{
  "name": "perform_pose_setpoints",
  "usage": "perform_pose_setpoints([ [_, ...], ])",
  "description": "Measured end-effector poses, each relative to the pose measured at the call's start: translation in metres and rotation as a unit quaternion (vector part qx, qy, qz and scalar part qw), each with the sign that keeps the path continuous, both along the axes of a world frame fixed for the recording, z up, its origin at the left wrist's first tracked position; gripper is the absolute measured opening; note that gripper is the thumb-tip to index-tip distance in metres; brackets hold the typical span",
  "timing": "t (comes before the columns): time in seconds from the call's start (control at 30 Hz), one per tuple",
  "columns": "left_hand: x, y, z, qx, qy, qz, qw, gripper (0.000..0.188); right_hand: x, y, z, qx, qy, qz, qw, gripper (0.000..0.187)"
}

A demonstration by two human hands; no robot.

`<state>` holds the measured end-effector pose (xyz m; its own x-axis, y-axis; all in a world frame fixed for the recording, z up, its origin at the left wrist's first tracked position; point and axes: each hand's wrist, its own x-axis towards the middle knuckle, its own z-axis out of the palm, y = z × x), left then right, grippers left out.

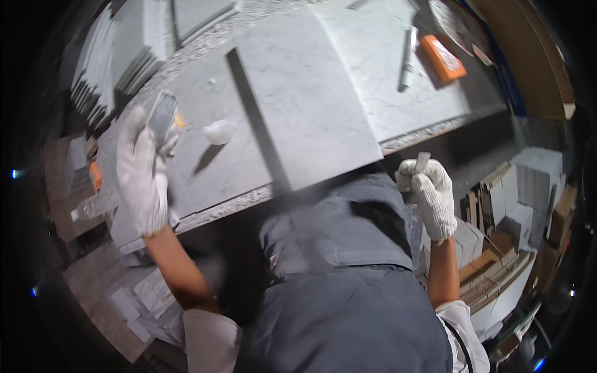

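Note:
My left hand [142, 168], in a white knit glove, is closed around a small grey rectangular block [163, 113] and holds it upright over the left part of the slab. A bit of orange shows beside the block. My right hand [429, 189], gloved the same way, pinches a small flat pale piece [422, 162] past the slab's front edge. The large grey-white marble slab [305, 93] lies in front of me. On it, right of my left hand, sits a small rounded white object [219, 132] whose kind I cannot make out.
A grey bar-shaped tool [408, 59] and an orange block [443, 58] lie at the far right. Stacked thin slabs [112, 59] stand far left. A clear plastic bottle [93, 206] lies at the left. Boxes and packed panels [522, 199] fill the floor at right.

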<state>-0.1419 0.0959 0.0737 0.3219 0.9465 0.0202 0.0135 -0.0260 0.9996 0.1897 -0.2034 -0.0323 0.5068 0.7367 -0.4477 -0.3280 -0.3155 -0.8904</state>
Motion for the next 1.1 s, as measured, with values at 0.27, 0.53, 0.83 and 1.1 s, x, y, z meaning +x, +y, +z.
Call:
perform_pose_setpoints([
  [0.27, 0.116, -0.110, -0.055, 0.207, 0.154, -0.234, 0.937, 0.032, 0.013, -0.009, 0.005, 0.069, 0.039, -0.058, 0.995, 0.033],
  [0.53, 0.180, -0.099, -0.076, 0.505, 0.335, -0.227, 0.762, 0.015, 0.011, -0.022, 0.001, 0.089, 0.070, -0.088, 0.990, 0.030],
  [0.83, 0.188, -0.097, -0.071, 0.435, 0.347, -0.242, 0.795, 0.010, 0.015, -0.018, 0.003, 0.084, 0.049, -0.055, 0.994, 0.029],
  [1.1, 0.187, -0.094, -0.076, 0.421, 0.368, -0.290, 0.777, 0.014, 0.010, -0.016, 0.006, 0.066, 0.046, -0.050, 0.996, 0.032],
])
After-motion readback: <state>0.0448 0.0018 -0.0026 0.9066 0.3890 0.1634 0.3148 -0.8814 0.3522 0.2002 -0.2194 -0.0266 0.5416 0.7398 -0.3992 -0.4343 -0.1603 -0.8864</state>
